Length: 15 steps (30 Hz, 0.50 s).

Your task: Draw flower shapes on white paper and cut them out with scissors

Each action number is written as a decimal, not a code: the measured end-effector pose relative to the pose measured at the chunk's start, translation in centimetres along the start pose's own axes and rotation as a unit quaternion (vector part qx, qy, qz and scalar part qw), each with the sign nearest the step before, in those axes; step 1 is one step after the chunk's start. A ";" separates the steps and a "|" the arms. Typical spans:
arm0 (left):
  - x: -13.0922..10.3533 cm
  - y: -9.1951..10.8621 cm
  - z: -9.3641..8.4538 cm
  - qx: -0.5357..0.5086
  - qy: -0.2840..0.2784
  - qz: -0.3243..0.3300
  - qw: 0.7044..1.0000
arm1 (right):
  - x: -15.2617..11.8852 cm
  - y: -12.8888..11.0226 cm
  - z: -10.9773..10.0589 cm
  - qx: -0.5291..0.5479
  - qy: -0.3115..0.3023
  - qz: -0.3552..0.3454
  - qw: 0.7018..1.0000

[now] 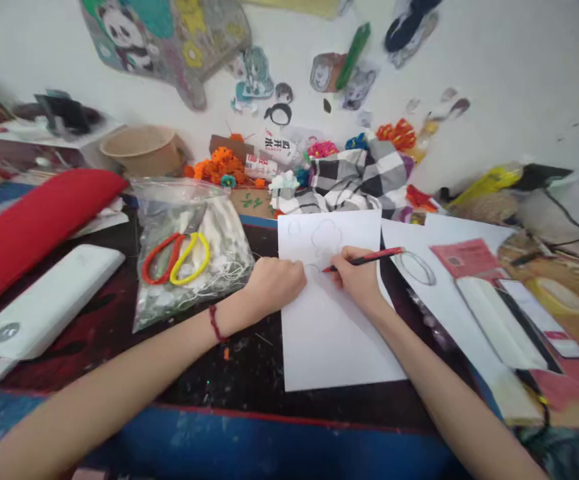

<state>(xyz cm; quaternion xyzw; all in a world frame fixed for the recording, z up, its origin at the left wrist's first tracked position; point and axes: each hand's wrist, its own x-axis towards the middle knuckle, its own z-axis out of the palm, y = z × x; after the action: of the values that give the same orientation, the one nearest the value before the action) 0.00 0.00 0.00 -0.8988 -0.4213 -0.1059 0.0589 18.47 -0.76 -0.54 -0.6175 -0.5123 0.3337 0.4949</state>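
Note:
A white sheet of paper (334,333) lies on the dark tabletop, with faint grey outlines near its top, one of them cloud-shaped. My right hand (359,277) grips a red-and-black pencil (369,258), its tip at a small curved line on the sheet. Curled into a fist, my left hand (277,283) rests at the paper's left edge; its fingertips are hidden, and nothing shows in it. Left of this hand is a clear plastic bag (219,227) of white and green material. Scissors (175,259) with red and yellow handles lie on the bag.
A white power bank (54,293) with a cable and a red padded object (44,227) occupy the left. Behind the paper sit a black-and-white checked cloth (349,180) and orange yarn-like pieces (222,165). More paper (444,300), a white case (499,327) and a phone (539,317) are right.

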 end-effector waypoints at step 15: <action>0.3 -0.1 0.6 -0.015 -0.019 -0.012 1.000 | 0.3 0.1 -0.1 0.029 -0.006 0.004 1.000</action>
<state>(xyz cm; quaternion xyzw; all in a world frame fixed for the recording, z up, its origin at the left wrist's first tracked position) 0.16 0.43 -0.48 -0.8964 -0.4311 -0.0960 0.0367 18.69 -0.52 -0.53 -0.6030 -0.5031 0.3539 0.5080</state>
